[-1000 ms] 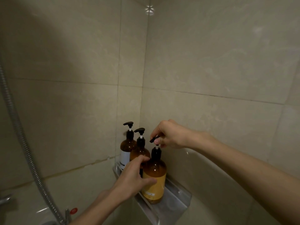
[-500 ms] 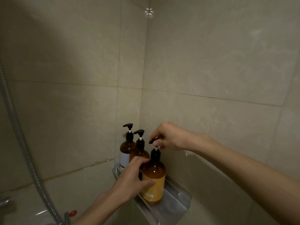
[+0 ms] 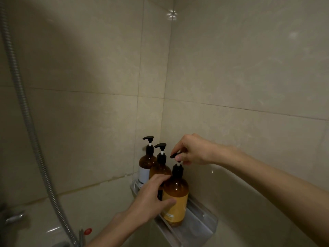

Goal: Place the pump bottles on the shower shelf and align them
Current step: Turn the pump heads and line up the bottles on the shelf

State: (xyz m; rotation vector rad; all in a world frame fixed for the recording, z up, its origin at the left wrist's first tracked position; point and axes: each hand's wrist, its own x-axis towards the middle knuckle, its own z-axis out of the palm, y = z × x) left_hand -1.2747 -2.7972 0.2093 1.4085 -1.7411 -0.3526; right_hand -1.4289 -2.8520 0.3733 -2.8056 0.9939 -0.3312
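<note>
Very little is changing over the last second. The left hand (image 3: 151, 198) is still gripping the body of the nearest pump bottle (image 3: 176, 195), thumb lying across its yellow label and fingers curling round behind its shoulder. The right hand (image 3: 194, 150) is still pinching that bottle's black pump head (image 3: 175, 155) from above between thumb and fingertips. Both hands are staying almost exactly where they were, and the bottle is keeping its spot, standing upright on the shower shelf (image 3: 201, 221) at the 5 o'clock end of the row. If the pump head is turning, the turn is too slight to be sure of; its nozzle tip is poking out from under the fingers toward 9 o'clock. Behind it, toward 11 o'clock, the middle bottle (image 3: 160, 170) and the white-labelled far bottle (image 3: 146, 161) are standing in the corner with their nozzles also aiming toward 9 o'clock. Whether the bottles are touching one another cannot be told from here. With all three standing on the shelf, the placing looks finished, and the hands seem to be making the last fine adjustment, matching this nozzle to the other two. The shower hose (image 3: 26, 111) is hanging well apart at 9 o'clock.
</note>
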